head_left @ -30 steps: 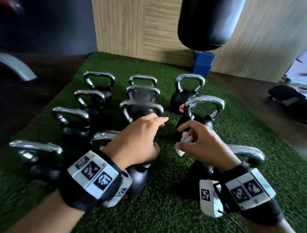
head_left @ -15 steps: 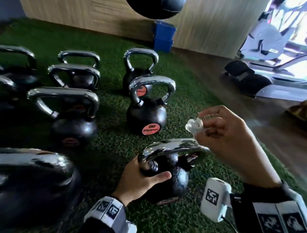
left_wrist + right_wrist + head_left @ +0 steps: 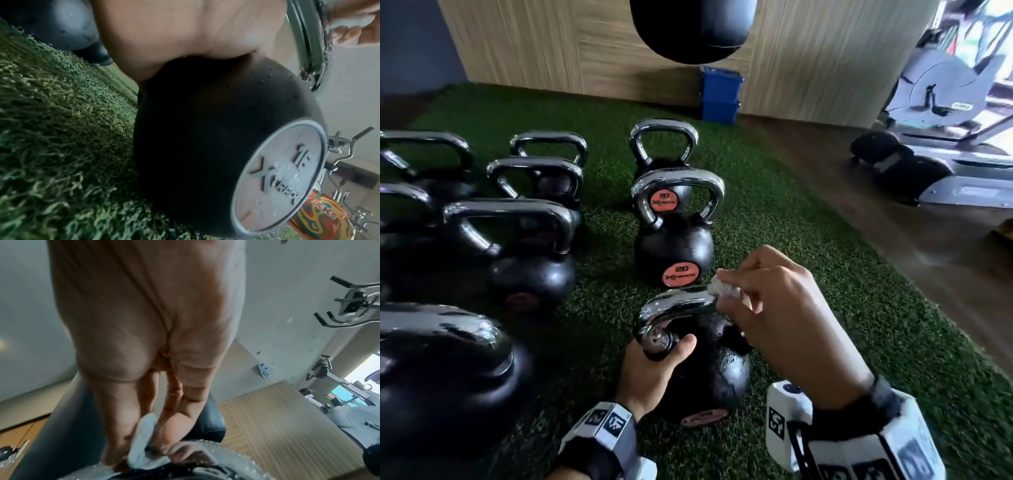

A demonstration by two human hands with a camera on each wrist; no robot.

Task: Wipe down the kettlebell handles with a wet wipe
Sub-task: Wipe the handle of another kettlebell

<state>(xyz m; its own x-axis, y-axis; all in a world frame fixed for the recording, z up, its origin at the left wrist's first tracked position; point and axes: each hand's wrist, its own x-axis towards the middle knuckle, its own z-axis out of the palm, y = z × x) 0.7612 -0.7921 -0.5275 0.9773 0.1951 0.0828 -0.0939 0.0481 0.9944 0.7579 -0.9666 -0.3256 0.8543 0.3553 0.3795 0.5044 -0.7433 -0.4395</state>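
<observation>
Your left hand (image 3: 654,370) wraps the near end of the chrome handle (image 3: 674,306) to steady the nearest kettlebell (image 3: 709,377) on the turf (image 3: 808,308), so your right hand's (image 3: 774,308) grip, pinching the wet wipe (image 3: 724,289), can rub its far end.

We count nine kettlebells (image 3: 674,253) on the green turf (image 3: 808,274): three in the right row, four in the middle row, and two at the left edge, which the frame cuts. Each of them has one chrome handle (image 3: 678,178). Two hands are in view, one left hand (image 3: 654,370) and one right hand (image 3: 774,308). There is one white wipe (image 3: 722,289). Two bright orange labels (image 3: 680,275) show the number 20. One black punching bag (image 3: 691,27) hangs at the top. Two blue boxes (image 3: 720,94) stand one upon the other at the wall (image 3: 808,51). Each wrist carries one band (image 3: 606,425) with printed markers, so two bands.
</observation>
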